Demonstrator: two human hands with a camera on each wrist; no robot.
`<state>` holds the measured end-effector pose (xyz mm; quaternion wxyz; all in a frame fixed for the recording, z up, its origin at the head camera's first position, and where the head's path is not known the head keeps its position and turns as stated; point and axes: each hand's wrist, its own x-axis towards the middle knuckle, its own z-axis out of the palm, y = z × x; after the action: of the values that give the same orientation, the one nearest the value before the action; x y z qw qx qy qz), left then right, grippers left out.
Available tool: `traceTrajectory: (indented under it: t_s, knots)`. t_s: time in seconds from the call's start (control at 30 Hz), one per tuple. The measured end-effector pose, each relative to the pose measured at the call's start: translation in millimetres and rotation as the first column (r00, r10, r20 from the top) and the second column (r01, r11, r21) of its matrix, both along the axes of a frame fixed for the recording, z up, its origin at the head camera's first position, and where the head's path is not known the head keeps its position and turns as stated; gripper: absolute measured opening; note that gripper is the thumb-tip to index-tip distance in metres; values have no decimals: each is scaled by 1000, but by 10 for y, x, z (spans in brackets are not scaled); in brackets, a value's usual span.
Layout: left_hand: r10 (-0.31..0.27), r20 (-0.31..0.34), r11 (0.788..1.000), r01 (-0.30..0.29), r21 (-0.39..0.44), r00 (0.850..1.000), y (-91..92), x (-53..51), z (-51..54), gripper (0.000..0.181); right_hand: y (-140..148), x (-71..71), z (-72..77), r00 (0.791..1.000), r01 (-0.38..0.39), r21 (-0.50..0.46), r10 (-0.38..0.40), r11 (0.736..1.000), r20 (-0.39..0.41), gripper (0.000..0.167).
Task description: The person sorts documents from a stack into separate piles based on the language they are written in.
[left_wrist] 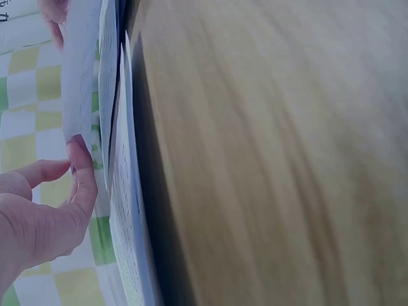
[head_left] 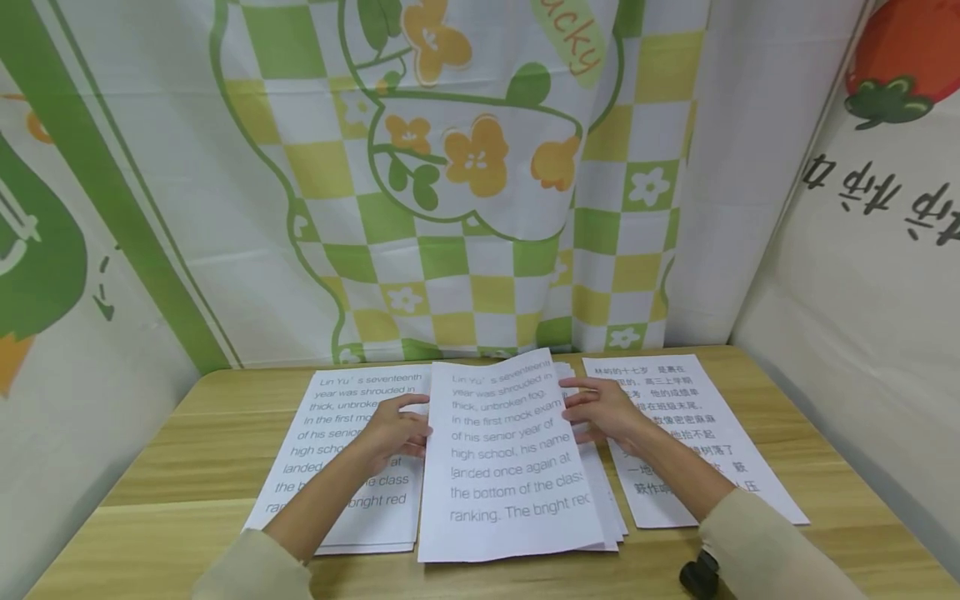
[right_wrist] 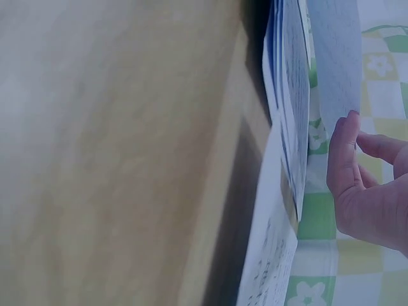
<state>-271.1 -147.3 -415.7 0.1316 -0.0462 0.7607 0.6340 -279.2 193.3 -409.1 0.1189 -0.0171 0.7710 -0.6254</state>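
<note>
L hand (head_left: 393,429) & R hand (head_left: 603,408) pinch opp. side edges of a white rectangular English-printed paper sheet (head_left: 502,458), held up over the middle white paper stack (head_left: 610,514). Prob. sheet-transfer step; next move likely calls for both edges kept level w/o buckling.

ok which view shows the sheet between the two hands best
The head view: the held sheet shows nearly its whole face, mostly readable. Both wrist views show only part of it, steeply slanted and unreadable.
</note>
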Motion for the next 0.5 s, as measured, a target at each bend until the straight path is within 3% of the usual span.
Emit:
traceTrajectory:
  t_s: [0.5]
  knots:
    - [24, -39, 1000, -25, -7, 999, -264, 44, 63, 61, -274, -55, 8, 1000, -22, -12, 22, 1000, 10, 60]
